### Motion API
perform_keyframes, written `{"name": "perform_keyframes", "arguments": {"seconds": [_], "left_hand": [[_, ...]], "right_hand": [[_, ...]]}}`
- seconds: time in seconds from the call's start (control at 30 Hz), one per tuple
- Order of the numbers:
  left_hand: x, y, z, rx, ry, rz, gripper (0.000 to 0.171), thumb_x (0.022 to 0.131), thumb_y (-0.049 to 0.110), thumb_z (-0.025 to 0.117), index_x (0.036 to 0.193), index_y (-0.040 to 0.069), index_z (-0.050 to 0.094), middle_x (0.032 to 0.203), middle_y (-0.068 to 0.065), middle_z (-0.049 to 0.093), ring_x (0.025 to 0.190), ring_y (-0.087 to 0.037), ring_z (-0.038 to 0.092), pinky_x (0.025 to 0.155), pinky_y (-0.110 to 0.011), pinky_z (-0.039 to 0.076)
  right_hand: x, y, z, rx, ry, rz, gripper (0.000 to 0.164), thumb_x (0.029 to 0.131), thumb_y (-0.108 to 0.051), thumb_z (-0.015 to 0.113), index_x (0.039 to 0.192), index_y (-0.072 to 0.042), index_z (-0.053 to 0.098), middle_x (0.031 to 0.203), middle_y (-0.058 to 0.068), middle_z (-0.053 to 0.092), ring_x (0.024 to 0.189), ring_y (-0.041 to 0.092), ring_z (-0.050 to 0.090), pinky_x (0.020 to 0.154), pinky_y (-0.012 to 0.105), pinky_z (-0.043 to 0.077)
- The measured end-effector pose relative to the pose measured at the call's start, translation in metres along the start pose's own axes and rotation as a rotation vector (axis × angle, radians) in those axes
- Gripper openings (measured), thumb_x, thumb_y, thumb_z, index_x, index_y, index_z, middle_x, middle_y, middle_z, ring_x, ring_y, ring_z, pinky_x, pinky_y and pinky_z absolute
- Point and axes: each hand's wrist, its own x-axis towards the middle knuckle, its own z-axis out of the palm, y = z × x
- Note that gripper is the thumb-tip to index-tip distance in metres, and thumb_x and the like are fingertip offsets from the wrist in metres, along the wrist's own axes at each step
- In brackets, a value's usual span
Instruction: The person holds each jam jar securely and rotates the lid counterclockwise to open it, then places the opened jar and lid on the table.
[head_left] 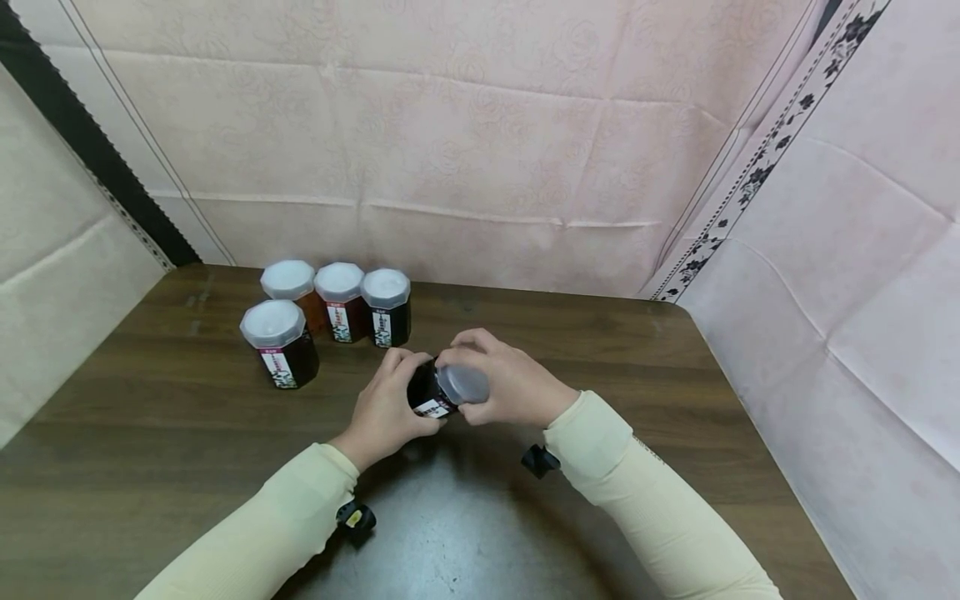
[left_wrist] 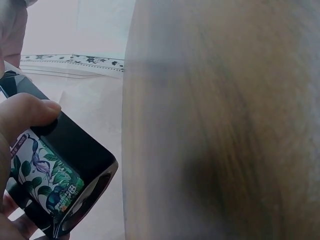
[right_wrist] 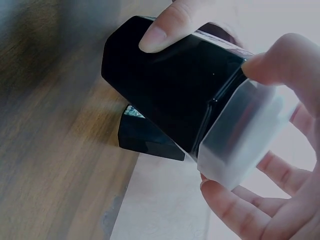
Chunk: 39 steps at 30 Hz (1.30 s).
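A dark jar (head_left: 425,388) with a white picture label is held tilted between both hands over the table's middle. My left hand (head_left: 386,406) grips its body, thumb on one flat side and fingers round the other. With thumb and fingertips, my right hand (head_left: 513,383) grips the frosted lid (right_wrist: 245,130) around its edge. The lid sits on the jar's mouth in the right wrist view. In the left wrist view the label (left_wrist: 45,172) shows green leaves and a purple design, and the jar's base faces away from the left hand.
At the back left of the wooden table (head_left: 187,450) stand several lidded jars: a dark one (head_left: 292,364) in front, with an amber one (head_left: 313,310), a reddish one (head_left: 351,319) and another dark one (head_left: 392,325) behind. Pale patterned cloth (head_left: 465,150) hangs behind the table.
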Motion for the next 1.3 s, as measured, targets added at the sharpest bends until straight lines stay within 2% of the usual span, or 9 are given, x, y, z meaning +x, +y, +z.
{"name": "perform_keyframes", "arguments": {"seconds": [0.27,0.63,1.0,1.3], "left_hand": [[0.000,0.000,-0.002,-0.013,-0.018,-0.005,0.075,0.067,0.021,0.086,0.131,0.009,0.049,0.119,-0.009,0.041,0.103,-0.027,0.051,0.085,-0.047,0.052],[0.003,-0.002,-0.005,-0.067,-0.071,0.036,0.075,0.064,0.016,0.087,0.129,0.007,0.051,0.115,-0.006,0.043,0.099,-0.023,0.053,0.082,-0.043,0.051],[0.001,-0.002,-0.007,-0.089,-0.126,0.018,0.076,0.066,0.019,0.086,0.131,0.007,0.050,0.114,-0.005,0.043,0.100,-0.022,0.052,0.083,-0.040,0.051],[0.002,0.001,-0.009,-0.102,-0.157,0.000,0.076,0.067,0.020,0.086,0.133,0.008,0.050,0.115,-0.004,0.042,0.103,-0.023,0.051,0.086,-0.043,0.051]], "right_hand": [[0.000,0.000,-0.001,-0.022,-0.012,-0.020,0.051,0.075,-0.014,0.074,0.124,-0.018,0.060,0.134,0.008,0.045,0.103,0.022,0.056,0.080,0.032,0.052],[-0.002,0.003,0.002,0.001,-0.018,-0.048,0.050,0.073,-0.010,0.075,0.120,-0.020,0.061,0.134,0.008,0.045,0.108,0.022,0.055,0.084,0.033,0.051],[-0.006,0.002,0.001,0.036,0.004,-0.057,0.050,0.074,-0.010,0.079,0.120,-0.020,0.063,0.131,0.005,0.047,0.108,0.021,0.055,0.084,0.033,0.052],[-0.010,0.000,-0.003,0.104,-0.010,-0.020,0.050,0.075,-0.010,0.080,0.121,-0.021,0.062,0.133,0.005,0.045,0.106,0.021,0.056,0.084,0.034,0.054]]}}
